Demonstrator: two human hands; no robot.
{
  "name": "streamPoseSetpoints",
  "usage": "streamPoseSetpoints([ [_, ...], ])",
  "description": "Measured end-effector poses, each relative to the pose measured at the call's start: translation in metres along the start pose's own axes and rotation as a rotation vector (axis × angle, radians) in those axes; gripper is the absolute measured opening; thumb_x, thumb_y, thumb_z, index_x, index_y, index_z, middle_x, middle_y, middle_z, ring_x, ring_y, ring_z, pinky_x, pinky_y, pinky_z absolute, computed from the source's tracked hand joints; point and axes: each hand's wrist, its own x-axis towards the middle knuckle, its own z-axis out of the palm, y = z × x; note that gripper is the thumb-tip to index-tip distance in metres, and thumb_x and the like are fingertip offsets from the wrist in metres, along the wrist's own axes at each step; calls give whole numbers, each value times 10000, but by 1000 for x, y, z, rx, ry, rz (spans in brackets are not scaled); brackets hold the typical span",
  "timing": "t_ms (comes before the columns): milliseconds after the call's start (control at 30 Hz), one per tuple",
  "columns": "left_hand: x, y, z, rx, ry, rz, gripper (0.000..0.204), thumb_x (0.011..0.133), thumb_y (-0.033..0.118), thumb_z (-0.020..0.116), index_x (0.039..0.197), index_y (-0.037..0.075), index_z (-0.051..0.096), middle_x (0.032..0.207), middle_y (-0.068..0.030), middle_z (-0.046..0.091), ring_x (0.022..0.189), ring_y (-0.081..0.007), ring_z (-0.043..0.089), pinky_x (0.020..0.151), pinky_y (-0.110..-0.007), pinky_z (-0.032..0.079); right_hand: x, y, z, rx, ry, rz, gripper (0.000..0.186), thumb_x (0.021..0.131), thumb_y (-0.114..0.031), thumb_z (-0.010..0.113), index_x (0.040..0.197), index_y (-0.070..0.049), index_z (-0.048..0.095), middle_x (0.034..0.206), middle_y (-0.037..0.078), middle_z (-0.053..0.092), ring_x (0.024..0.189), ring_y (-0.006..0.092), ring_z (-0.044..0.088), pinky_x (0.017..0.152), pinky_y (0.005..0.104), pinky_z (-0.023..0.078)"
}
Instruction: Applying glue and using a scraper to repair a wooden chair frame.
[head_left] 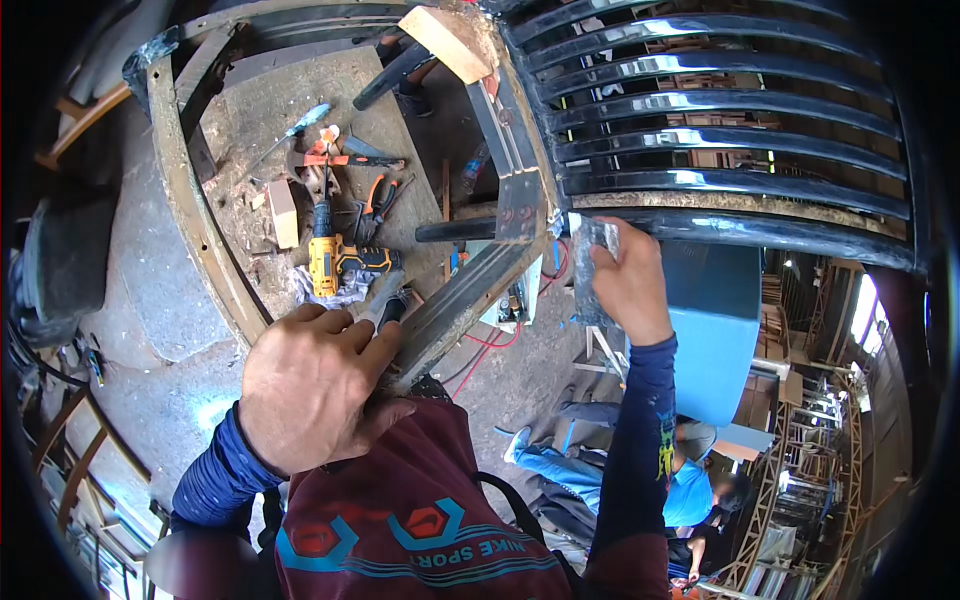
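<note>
A: Flooring?
B: One grey, scuffed concrete floor (180,300), with a patch of white glare (210,412) at left.
A: Furniture?
B: Curved brown wooden frames (85,440), lower left; one large, blue, smooth-faced, box-like piece (710,350), right of centre.
A: Windows and structure?
B: One bright white four-sided window (868,315), far right, dimness around it; rust-brown lattice metalwork (853,455), below it.

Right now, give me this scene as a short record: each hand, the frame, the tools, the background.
Left hand: over the near end of the frame
Right hand: gripping a thin grey sheet beside the dark slatted panel
Frame: bare wood and dark sections
Tools: yellow-and-black drill, hammer, pliers, blue-handled screwdriver, seen through the frame
Background: another person in blue
</note>
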Motion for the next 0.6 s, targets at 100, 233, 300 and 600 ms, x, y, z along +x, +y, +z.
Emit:
streamPoseSetpoints([
  [100, 0, 2, 1, 25, 12, 11, 595, 762, 496, 768, 1107, 30, 635, 867, -104, 676, 881, -258, 667, 828, -370, 524, -3, -4, -4, 54, -28, -144, 313, 811, -20, 618, 1114, 2, 692, 946, 268, 693, 909, 427, 666, 845, 441, 515],
  [233, -1, 1, 0, 27, -11, -3, 612, 739, 477, 771, 1131, 28, 633, 892, -116, 691, 880, -273, 673, 827, -385, 524, -12, -10, -5, 169, -107, -63, 303, 822, -20, 616, 1116, -8, 687, 907, 263, 689, 848, 423, 664, 801, 441, 519],
  [300, -1, 1, 0, 16, -49, -11, 643, 710, 458, 776, 1160, 23, 630, 923, -129, 704, 891, -289, 676, 832, -399, 524, -15, -12, -3, -24, 1, -52, 312, 819, 0, 585, 1117, 15, 673, 882, 282, 677, 836, 458, 654, 779, 496, 518],
  [600, -3, 1, 1, 33, -42, -10, 659, 715, 471, 773, 1170, 15, 636, 935, -136, 711, 906, -295, 683, 851, -394, 523, -4, -14, 13, -81, -1, -54, 194, 757, 17, 552, 915, 90, 636, 876, 344, 642, 870, 514, 627, 812, 538, 497],
])
